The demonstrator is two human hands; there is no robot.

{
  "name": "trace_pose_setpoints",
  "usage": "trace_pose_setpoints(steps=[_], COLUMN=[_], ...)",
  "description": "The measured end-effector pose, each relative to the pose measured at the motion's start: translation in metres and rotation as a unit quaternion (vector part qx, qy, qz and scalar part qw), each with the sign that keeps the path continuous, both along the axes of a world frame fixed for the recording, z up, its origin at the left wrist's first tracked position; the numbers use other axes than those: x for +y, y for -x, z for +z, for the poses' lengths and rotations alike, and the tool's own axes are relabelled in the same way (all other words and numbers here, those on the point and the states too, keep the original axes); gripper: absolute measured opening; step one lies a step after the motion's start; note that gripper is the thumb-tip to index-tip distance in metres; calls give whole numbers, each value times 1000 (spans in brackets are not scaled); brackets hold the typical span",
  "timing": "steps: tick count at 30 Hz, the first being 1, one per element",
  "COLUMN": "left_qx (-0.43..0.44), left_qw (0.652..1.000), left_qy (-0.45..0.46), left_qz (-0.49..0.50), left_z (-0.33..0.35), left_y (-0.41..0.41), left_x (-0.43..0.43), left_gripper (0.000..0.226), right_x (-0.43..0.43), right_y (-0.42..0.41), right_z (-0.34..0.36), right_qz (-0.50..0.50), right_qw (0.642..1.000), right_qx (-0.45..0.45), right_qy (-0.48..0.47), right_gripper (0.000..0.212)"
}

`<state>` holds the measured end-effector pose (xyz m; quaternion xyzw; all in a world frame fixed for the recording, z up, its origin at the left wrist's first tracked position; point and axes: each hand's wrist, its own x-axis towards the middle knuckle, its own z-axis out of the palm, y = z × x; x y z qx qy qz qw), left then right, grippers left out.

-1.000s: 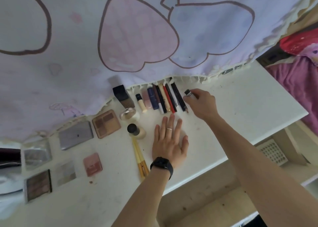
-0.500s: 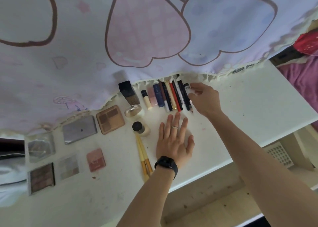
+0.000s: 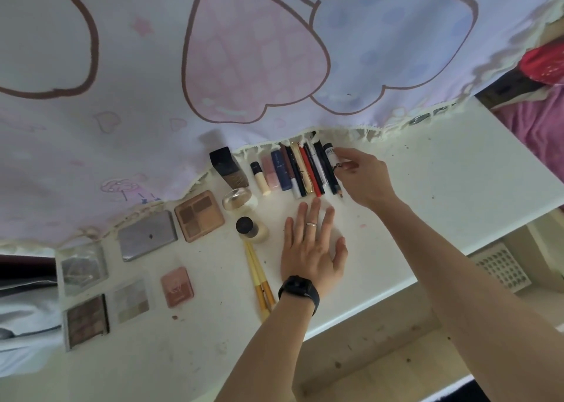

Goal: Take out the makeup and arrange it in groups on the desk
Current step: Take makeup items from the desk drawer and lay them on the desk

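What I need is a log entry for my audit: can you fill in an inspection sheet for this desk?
Surface: white desk, lightly stained.
Job's things: sticks in a row at the back; palettes to the left; two brushes; bottles.
Clutter: nothing seen.
Hands: left hand flat on the desk; right hand, fingers pinching a tube at the row's right end.
Cables: nothing seen.
Surroundings: printed cloth hangs over the desk's back; bedding at right.

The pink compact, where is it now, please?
Head view: the pink compact lies left of centre on the desk, between the pale palette and yellow brushes.
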<state>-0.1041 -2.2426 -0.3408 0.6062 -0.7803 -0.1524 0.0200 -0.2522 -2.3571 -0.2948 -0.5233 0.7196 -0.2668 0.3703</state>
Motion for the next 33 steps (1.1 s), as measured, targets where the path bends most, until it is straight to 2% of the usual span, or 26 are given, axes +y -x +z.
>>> trace_pose_setpoints(steps=[11,15,19,24,26,28,31,33], left_qx=[-5,-18,-37,-48,-56,-57,-53,-51], left_qw=[1000,1000,999,999,998,998,998,999], left_qy=[-3,-6,-8,-3,-3,-1,12,17], left_qz=[9,6,5,8,8,6,4,1], left_z=[1,0,-1,3,4,4,3,3], left_y=[1,1,-2,-4,-4,-3,-2,0], left_x=[-1,-2,-3,-6,-5,-4,-4,-3], left_gripper=[65,66,66,68,69,69,69,70], right_x=[25,83,177,250,255,253,233,216], right_y=[8,26,48,78,93,110,135,154], right_z=[8,17,12,-30,-48,-61,-70,-72], right_qz=[4,-91,-216,-350,-367,-381,-412,-461], right_qw=[999,992,967,929,917,904,890,865], right_qx=[-34,-89,-131,-107,-86,-67,-29,-38], right_qy=[8,25,25,-63,-129,-181,-194,-195], right_gripper=[52,41,29,25,34,53,74,84])
